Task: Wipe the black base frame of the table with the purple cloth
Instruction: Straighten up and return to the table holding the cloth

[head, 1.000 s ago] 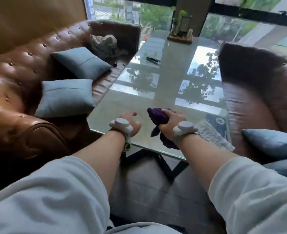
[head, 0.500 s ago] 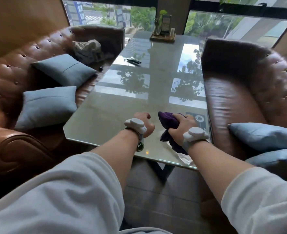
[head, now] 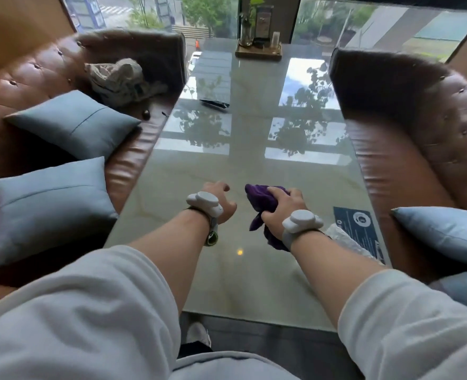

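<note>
My right hand point(head: 280, 207) grips the bunched purple cloth point(head: 261, 201) above the near part of the glossy green tabletop point(head: 254, 165); a tail of the cloth hangs below my wrist. To its left, my left hand point(head: 221, 201) hovers over the tabletop with fingers loosely curled, holding nothing. Both wrists wear grey bands. The tabletop hides the black base frame from this view.
Brown leather sofas flank the table, with blue cushions on the left point(head: 51, 207) and right point(head: 443, 231). A black pen-like object point(head: 214, 102) lies mid-table, a wooden tray point(head: 258, 52) with small items stands at the far end, and a blue card point(head: 359, 229) rests by the right edge.
The view has swung over the table, so the top now fills the centre and the black frame below has dropped out of sight. Both hands keep their grip and spacing.
</note>
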Action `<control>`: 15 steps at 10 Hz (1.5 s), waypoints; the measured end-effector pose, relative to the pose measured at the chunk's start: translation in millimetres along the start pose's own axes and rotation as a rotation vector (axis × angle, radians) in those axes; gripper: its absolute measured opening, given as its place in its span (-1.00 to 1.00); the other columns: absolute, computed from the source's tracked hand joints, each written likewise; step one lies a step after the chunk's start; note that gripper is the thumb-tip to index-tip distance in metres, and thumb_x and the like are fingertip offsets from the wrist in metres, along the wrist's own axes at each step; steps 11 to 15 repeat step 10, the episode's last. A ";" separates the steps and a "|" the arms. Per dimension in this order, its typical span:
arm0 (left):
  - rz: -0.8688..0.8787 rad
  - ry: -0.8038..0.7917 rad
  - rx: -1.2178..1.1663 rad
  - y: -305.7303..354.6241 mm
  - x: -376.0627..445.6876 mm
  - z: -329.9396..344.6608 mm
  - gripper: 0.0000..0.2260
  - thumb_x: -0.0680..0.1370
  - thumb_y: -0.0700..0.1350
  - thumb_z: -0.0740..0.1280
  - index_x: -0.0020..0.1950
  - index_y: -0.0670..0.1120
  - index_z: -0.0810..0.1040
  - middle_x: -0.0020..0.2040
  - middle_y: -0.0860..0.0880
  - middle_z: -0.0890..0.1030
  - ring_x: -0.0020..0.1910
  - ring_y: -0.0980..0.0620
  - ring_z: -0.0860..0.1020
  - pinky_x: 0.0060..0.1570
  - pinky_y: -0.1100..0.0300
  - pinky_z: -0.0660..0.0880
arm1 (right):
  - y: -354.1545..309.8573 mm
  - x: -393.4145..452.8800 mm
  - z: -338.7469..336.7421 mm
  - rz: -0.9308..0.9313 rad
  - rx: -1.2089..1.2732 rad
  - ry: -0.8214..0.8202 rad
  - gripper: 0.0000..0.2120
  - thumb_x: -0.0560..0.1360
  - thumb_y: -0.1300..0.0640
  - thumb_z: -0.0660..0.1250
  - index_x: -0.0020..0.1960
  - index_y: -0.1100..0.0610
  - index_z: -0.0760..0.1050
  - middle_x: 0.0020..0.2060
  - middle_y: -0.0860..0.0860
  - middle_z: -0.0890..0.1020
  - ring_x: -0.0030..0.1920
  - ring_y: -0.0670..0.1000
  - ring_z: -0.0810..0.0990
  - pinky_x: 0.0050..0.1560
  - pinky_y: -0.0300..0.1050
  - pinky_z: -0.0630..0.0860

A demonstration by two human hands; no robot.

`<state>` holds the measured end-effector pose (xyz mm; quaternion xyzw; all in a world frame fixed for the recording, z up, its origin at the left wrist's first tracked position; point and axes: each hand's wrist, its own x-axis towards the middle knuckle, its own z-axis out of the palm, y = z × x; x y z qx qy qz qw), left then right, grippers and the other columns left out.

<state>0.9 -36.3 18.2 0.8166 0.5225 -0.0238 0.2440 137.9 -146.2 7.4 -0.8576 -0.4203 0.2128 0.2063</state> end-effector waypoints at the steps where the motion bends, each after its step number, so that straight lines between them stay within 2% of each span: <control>1: 0.019 -0.053 0.019 -19.0 38.4 -9.8 -0.53 0.52 -0.01 0.26 0.43 -0.06 0.37 0.40 -0.10 0.41 0.31 -0.08 0.46 0.27 0.08 0.39 | -22.5 26.6 17.2 0.051 0.016 -0.004 -0.43 0.41 0.03 0.28 0.41 -0.20 0.34 0.34 0.00 0.29 0.15 0.15 0.54 0.20 -0.04 0.48; 2: 0.060 -0.073 -0.001 -23.0 54.0 -7.1 -0.54 0.53 -0.03 0.26 0.43 -0.07 0.37 0.41 -0.10 0.40 0.31 -0.08 0.47 0.26 0.08 0.40 | -30.4 38.0 24.2 0.049 -0.005 -0.031 -0.47 0.42 0.04 0.26 0.38 -0.23 0.35 0.34 -0.02 0.28 0.13 0.15 0.54 0.03 -0.14 0.48; 4: 0.028 -0.113 -0.011 -24.2 81.6 7.5 -0.54 0.54 -0.01 0.25 0.44 -0.06 0.36 0.42 -0.10 0.38 0.33 -0.09 0.46 0.28 0.07 0.39 | -25.7 73.2 29.6 0.078 -0.076 -0.076 -0.46 0.45 0.05 0.26 0.42 -0.20 0.32 0.38 -0.02 0.27 0.19 0.13 0.51 0.14 -0.15 0.41; 5: -0.024 -0.119 -0.011 -22.8 89.6 13.2 -0.53 0.54 0.00 0.25 0.44 -0.04 0.35 0.40 -0.10 0.38 0.30 -0.10 0.47 0.27 0.06 0.41 | -18.9 91.3 34.8 0.098 -0.072 -0.104 -0.42 0.45 0.03 0.27 0.46 -0.17 0.29 0.41 -0.01 0.24 0.21 0.15 0.51 0.23 -0.04 0.45; 6: -0.068 -0.154 -0.014 -18.0 93.5 24.4 -0.53 0.53 0.01 0.26 0.44 -0.03 0.35 0.39 -0.11 0.38 0.28 -0.11 0.48 0.25 0.07 0.40 | -7.2 101.0 46.5 0.107 -0.155 -0.253 -0.39 0.48 -0.01 0.27 0.51 -0.14 0.20 0.49 0.04 0.13 0.30 0.21 0.44 0.29 -0.01 0.40; 7: -0.101 -0.192 -0.020 -11.3 96.2 38.1 -0.53 0.53 0.00 0.25 0.45 -0.03 0.35 0.41 -0.10 0.36 0.26 -0.12 0.49 0.23 0.07 0.42 | 0.5 103.4 54.7 0.085 -0.289 -0.358 -0.36 0.51 -0.06 0.27 0.53 -0.16 0.11 0.52 0.05 0.07 0.37 0.21 0.36 0.26 -0.01 0.35; 9: -0.118 -0.189 -0.061 -3.7 111.3 44.1 -0.53 0.51 -0.03 0.26 0.43 -0.04 0.36 0.41 -0.12 0.34 0.27 -0.15 0.49 0.28 0.03 0.44 | 4.8 120.2 40.7 -0.008 -0.421 -0.484 -0.34 0.50 -0.15 0.22 0.53 -0.10 0.06 0.49 0.11 0.12 0.30 0.27 0.43 0.21 0.03 0.39; 10: -0.101 -0.162 -0.058 0.6 116.7 37.6 -0.54 0.52 -0.05 0.25 0.42 -0.03 0.36 0.41 -0.11 0.34 0.26 -0.15 0.49 0.28 0.03 0.43 | 0.2 125.8 33.1 -0.057 -0.547 -0.547 -0.31 0.50 -0.30 0.12 0.54 -0.09 0.04 0.49 0.13 0.17 0.36 0.27 0.38 0.26 0.07 0.37; 15: -0.101 -0.162 -0.058 0.6 116.7 37.6 -0.54 0.52 -0.05 0.25 0.42 -0.03 0.36 0.41 -0.11 0.34 0.26 -0.15 0.49 0.28 0.03 0.43 | 0.2 125.8 33.1 -0.057 -0.547 -0.547 -0.31 0.50 -0.30 0.12 0.54 -0.09 0.04 0.49 0.13 0.17 0.36 0.27 0.38 0.26 0.07 0.37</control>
